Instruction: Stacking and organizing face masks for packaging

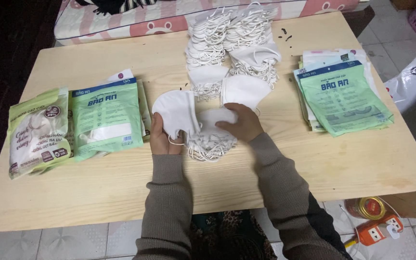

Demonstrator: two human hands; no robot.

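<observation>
My left hand (161,138) grips a white face mask (175,111) by its lower edge, holding it just above the wooden table (121,183). My right hand (240,124) presses flat on a small stack of white masks (208,137) whose ear loops spill toward me. Beyond it lies another white mask (245,90), and a long heap of white masks (232,41) runs to the table's far edge.
Left of my hands lie filled green mask packets (106,118) and a pale green pouch (37,131). A stack of flat green packets (343,96) sits at the right. On the floor are an orange power strip (376,231), a tin and a plastic bag.
</observation>
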